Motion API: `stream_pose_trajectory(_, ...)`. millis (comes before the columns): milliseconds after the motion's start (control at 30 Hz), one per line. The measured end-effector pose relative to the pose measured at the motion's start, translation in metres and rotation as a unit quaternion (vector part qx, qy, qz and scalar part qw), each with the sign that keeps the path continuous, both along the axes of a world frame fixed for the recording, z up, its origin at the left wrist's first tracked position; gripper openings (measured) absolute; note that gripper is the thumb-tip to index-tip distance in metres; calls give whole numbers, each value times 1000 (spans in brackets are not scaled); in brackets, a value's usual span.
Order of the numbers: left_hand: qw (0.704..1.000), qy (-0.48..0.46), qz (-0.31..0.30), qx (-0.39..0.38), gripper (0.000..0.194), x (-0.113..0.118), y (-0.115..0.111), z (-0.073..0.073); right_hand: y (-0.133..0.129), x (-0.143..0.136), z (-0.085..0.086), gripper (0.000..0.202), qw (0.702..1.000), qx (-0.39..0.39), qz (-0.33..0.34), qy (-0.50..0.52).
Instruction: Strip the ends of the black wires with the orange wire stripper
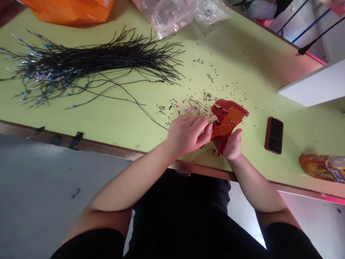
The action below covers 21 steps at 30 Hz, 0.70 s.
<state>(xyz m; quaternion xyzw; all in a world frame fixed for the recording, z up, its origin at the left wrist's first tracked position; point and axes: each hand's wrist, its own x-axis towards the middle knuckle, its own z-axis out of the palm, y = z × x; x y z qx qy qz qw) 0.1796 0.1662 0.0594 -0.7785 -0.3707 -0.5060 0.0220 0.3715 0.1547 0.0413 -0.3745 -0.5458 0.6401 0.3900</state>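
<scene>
My right hand point(233, 144) is wrapped round the handles of a red and orange wire stripper point(231, 117), whose head points up and away from me over the table. My left hand point(188, 133) is closed in a pinch close to the stripper's jaws. From behind that hand a thin black wire point(151, 116) trails left toward the pile; its end at the jaws is mostly hidden by my fingers. A thick bundle of black wires point(107, 59) lies to the left, many tipped with blue pieces and bare metal ends.
Short black offcuts point(188, 106) litter the green table point(242, 72). A phone point(274, 135) and an orange can-like container point(323, 167) lie at right. Clear plastic bags point(185, 14) and an orange bag point(72, 10) are at the back. A white panel point(312, 84) stands at right.
</scene>
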Motion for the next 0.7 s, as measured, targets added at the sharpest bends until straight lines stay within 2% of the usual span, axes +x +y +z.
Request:
stream_pose_trajectory(133,1000,-7,1,1,25,2,0,0,0,-3,6,86,997,6,-44,60)
stream_pose_trajectory(267,1000,24,1,8,28,3,0,0,1,-2,-1,87,996,5,-78,33)
stream_pose_trajectory(367,999,33,0,17,29,4,0,0,1,0,-7,76,994,31,-99,31)
stream_pose_trajectory(467,999,33,-1,18,28,5,0,-2,1,1,-10,65,994,54,-91,41)
stream_pose_trajectory(633,999,35,-14,27,27,7,0,-2,-1,5,-17,83,995,20,-94,-19)
stream_pose_trajectory(700,999,34,-21,28,26,6,0,-1,-2,8,-23,92,997,-12,-61,-41)
